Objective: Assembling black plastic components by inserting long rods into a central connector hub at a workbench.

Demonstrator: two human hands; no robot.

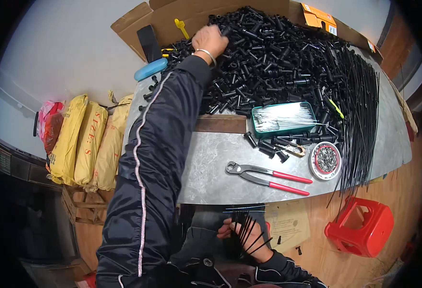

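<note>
My left hand reaches to the far left of a big heap of small black plastic tubes with flared ends. Its fingers are curled closed among the tubes, and what they hold, if anything, is hidden. A silver bracelet circles that wrist. Below the table's front edge, over my lap, my right hand is closed around a fanned bunch of thin black rods. Many longer thin black rods of the same look hang over the table's right side.
On the grey table lie red-handled pincers, a teal box of thin white strips and a bowl of small metal pieces. A blue case sits far left. Yellow sacks stand left, a red stool right.
</note>
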